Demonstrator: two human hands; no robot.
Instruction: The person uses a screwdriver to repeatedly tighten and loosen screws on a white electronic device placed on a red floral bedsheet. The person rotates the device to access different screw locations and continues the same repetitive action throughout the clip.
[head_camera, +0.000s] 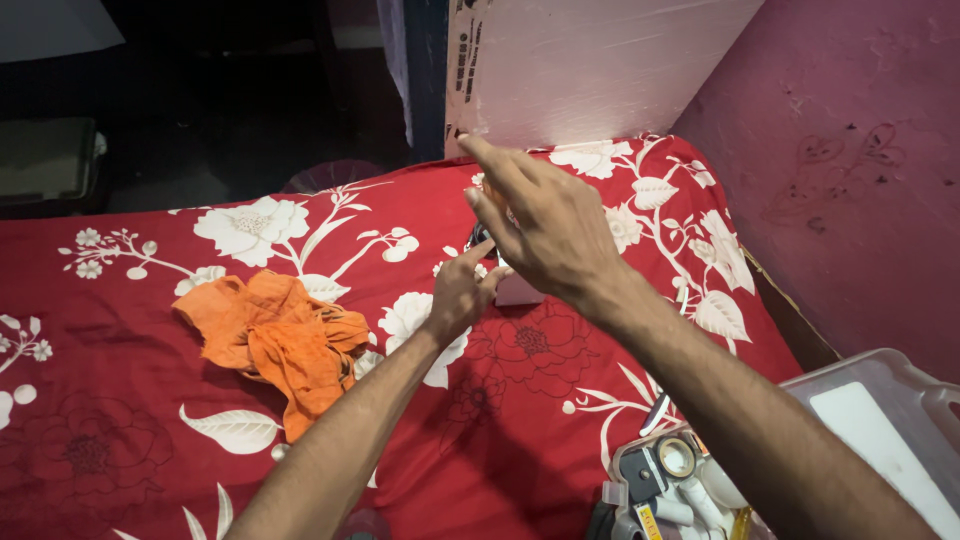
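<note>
Left hand (460, 292) pinches a small white box (518, 290) on the red floral bedspread (140, 420) — right of the orange cloth (275, 340). Right hand (545, 225) hovers above the box, fingers spread — seemingly steadying it; the next move likely needs a careful grip.

A matt red cotton-like bedsheet (520, 420) printed with white flowers covers the bed. On it, left of the left hand (462, 292), lies a crumpled orange cloth (275, 340), soft and loosely woven. Beyond the right hand (545, 225) leans a white foam board (600, 65) with a faintly glossy film. Right of the sheet, the pink wall (860, 170) looks rough and chalky. A translucent plastic box (880, 385) sits smooth at the sheet's near right corner.
</note>
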